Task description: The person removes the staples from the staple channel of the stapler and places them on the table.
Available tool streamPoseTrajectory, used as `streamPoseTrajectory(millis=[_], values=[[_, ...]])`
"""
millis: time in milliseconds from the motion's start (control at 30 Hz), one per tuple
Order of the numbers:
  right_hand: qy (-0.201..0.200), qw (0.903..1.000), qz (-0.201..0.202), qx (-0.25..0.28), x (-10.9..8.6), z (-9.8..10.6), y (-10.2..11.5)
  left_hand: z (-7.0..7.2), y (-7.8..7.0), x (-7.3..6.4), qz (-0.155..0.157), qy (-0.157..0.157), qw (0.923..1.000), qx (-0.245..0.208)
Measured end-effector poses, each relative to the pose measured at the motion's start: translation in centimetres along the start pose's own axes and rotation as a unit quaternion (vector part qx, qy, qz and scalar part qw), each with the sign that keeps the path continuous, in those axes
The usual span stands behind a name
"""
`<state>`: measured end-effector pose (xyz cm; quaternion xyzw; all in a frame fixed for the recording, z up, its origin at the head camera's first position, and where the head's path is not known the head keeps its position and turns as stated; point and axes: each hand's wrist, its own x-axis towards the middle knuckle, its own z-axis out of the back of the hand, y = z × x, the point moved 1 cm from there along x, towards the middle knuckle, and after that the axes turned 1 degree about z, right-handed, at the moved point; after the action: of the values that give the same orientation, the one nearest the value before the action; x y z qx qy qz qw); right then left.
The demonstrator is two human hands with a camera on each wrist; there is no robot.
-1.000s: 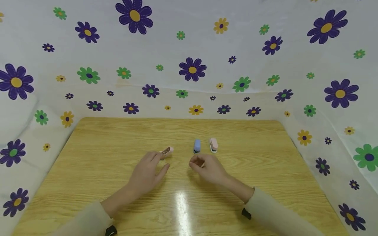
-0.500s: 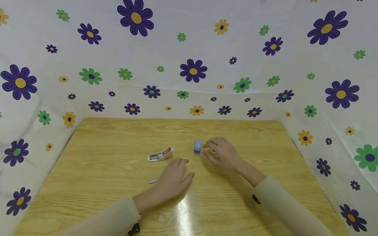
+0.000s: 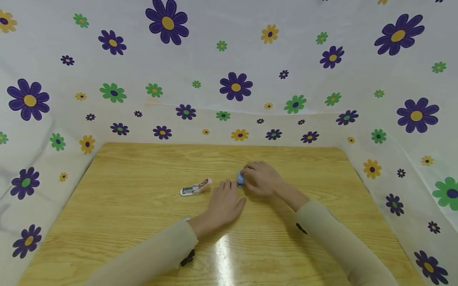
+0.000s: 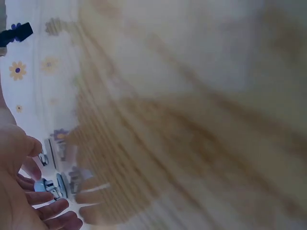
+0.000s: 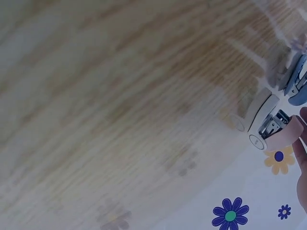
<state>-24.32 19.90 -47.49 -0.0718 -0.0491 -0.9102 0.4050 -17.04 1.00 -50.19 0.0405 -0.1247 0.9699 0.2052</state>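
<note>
A small blue stapler (image 3: 240, 179) stands on the table between the two hands. The left hand (image 3: 225, 202) reaches toward it with fingers stretched out, their tips close beside it; actual contact is unclear. The right hand (image 3: 262, 179) curls over a pink mini stapler, which it hides in the head view. In the right wrist view, the fingers close on the top of the pink stapler (image 5: 276, 127), whose white base meets the table. A third stapler (image 3: 195, 188), pink and white, lies with its lid raised left of the left hand.
The wooden table (image 3: 143, 167) is bordered by a white cloth (image 3: 200, 59) printed with flowers. A tip of a small staple strip (image 3: 186, 219) shows behind the left sleeve (image 3: 154, 246).
The left hand has left the stapler with the raised lid and moved right to beside the blue stapler. The right hand has moved up and right onto the pink one.
</note>
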Motion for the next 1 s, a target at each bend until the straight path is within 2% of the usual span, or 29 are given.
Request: streamPoseTrajectory(millis=[167,300,400,600,1000], values=[[0.023,0.9995,0.005,0.021,0.5,-0.2,-0.1,-0.4,0.1,0.6,0.008,-0.007,0.9997,0.021],[0.028,0.9995,0.009,0.013,0.5,-0.3,-0.1,-0.6,0.1,0.6,0.002,-0.007,0.9992,0.038],[0.031,0.9995,0.011,0.002,0.2,-0.3,0.0,-0.5,0.2,0.5,0.005,0.003,0.9994,0.035],[0.016,0.9988,0.040,-0.025,-0.7,-0.3,0.7,-0.3,0.4,-0.2,0.001,0.008,0.9999,0.015],[-0.016,0.9911,0.066,-0.114,-3.0,-0.1,2.9,-0.5,0.8,-2.3,-0.034,-0.006,0.9989,0.032]])
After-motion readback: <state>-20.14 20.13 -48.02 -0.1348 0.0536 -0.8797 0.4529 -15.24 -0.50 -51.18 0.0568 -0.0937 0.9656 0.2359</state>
